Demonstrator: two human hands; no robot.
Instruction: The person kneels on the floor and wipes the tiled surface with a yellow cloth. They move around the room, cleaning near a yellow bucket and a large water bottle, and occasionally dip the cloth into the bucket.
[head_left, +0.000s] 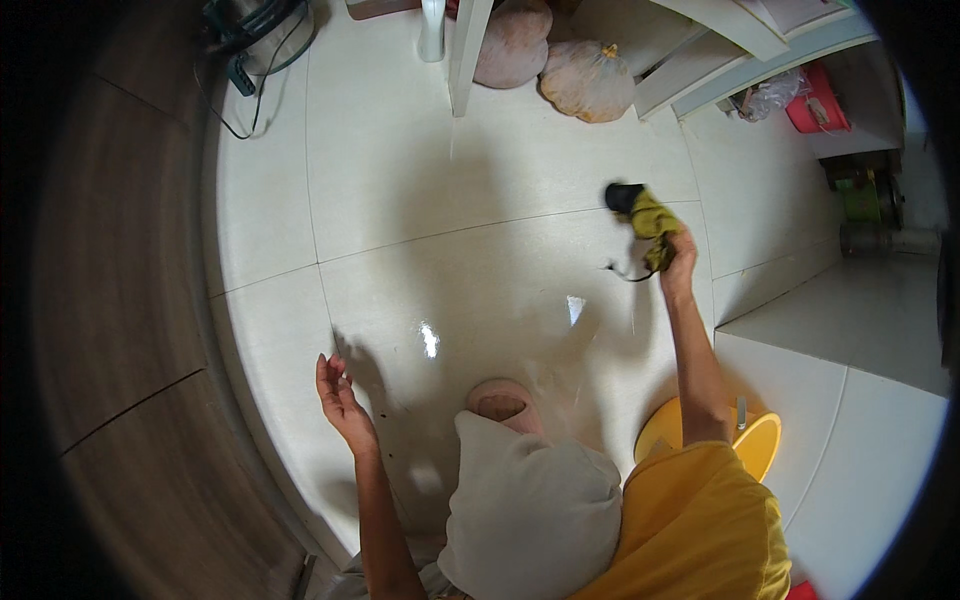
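My right hand (679, 259) is closed around one end of a crumpled yellow-green and black item (654, 217), perhaps cloth. Motion blurs it, and its exact kind is unclear. Its black end points up and to the left, and a thin black cord or strap hangs from it near my fingers. The item is held out over pale floor tiles (480, 255). On the other side, my left hand (343, 401) is held out over the floor with nothing in it, its fingers apart and slightly curled. One pink slipper (504, 405) shows in front of my bent knee.
Dark wood-grain cabinet fronts (127, 300) run along the left. A metal pot-like appliance (281, 37) with a cord stands at upper left. Two pumpkins (589, 81) lie beside white furniture legs (469, 60). A yellow bin (761, 446) stands by my right arm; a red container (817, 101) sits at upper right.
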